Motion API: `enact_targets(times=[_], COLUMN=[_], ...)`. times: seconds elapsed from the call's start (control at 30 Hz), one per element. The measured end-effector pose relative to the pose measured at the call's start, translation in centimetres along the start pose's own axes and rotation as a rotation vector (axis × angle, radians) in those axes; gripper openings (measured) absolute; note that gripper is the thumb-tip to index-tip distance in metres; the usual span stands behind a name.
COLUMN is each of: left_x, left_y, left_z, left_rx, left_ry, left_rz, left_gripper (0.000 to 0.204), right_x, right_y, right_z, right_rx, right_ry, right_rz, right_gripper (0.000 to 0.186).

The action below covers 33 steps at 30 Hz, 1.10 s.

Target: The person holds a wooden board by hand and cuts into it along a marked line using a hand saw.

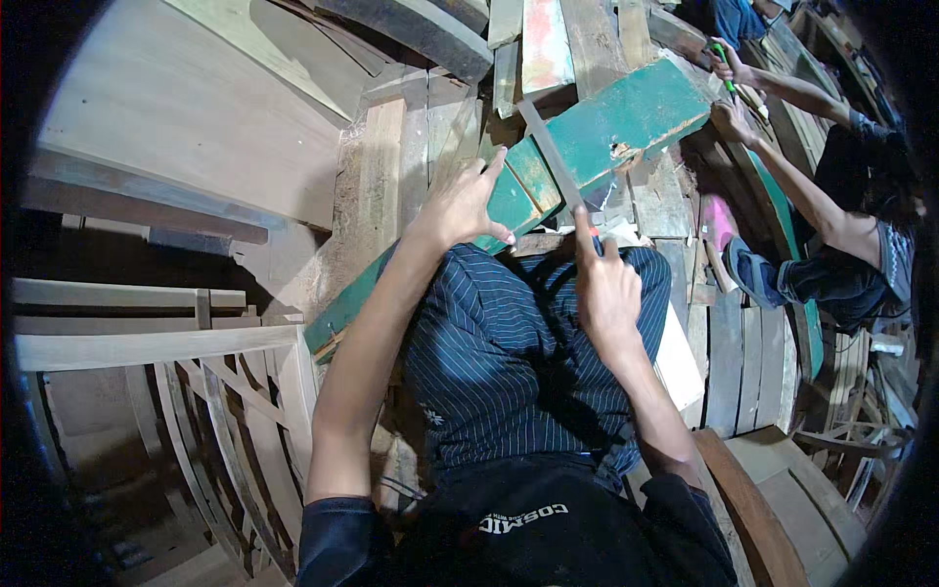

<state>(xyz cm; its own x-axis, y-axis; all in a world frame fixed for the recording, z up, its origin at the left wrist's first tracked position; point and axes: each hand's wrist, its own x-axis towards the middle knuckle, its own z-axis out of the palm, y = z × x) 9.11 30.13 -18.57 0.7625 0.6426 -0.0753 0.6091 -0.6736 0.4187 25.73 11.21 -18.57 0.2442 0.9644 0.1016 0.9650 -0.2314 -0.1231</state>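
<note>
A long green board (634, 115) with chipped paint and bare-wood marks lies slanted across and in front of my lap. My left hand (460, 201) grips it with fingers and thumb spread across its width, just left of a crosswise groove. My right hand (608, 289) is closed on the handle of a long, flat grey blade, perhaps a saw (553, 152). The blade crosses the board diagonally, right of the groove. My knees, in striped dark trousers (509, 372), are below the board.
Pale panels (186, 127) fill the upper left, wooden frames (156, 342) the lower left. Assorted planks (724, 362) surround me. At the right another person (846, 264) holds a green-handled tool (722, 59). A curved brown timber (743, 499) lies by my right elbow.
</note>
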Motion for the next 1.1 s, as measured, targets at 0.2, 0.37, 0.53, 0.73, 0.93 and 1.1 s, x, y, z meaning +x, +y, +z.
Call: enact_targets(times=[0.2, 0.37, 0.53, 0.73, 0.93, 1.1], left_x=[-0.3, 0.0, -0.4, -0.2, 0.2, -0.4], left_y=[1.3, 0.5, 0.2, 0.6, 0.7, -0.1], left_z=[-1.1, 0.0, 0.3, -0.6, 0.0, 0.6], left_rx=[-0.065, -0.022, -0.033, -0.094, -0.07, 0.006], left_ry=[-0.053, -0.01, 0.012, -0.015, -0.018, 0.071], left_rz=[-0.037, -0.011, 0.012, -0.012, -0.029, 0.023], left_gripper=[0.132, 0.132, 0.128, 0.128, 0.13, 0.131], right_x=[-5.6, 1.2, 1.2, -6.1, 1.7, -1.5], right_y=[1.7, -0.7, -1.1, 1.8, -0.5, -0.3], right_z=[-1.4, 0.2, 0.5, -1.4, 0.5, 0.1], right_rx=[-0.043, -0.049, -0.107, -0.108, -0.084, -0.097], right_ry=[-0.065, 0.057, 0.01, -0.045, 0.033, 0.02], right_rz=[-0.025, -0.021, -0.014, -0.025, -0.016, -0.026], right_gripper=[0.086, 0.079, 0.08, 0.085, 0.075, 0.077])
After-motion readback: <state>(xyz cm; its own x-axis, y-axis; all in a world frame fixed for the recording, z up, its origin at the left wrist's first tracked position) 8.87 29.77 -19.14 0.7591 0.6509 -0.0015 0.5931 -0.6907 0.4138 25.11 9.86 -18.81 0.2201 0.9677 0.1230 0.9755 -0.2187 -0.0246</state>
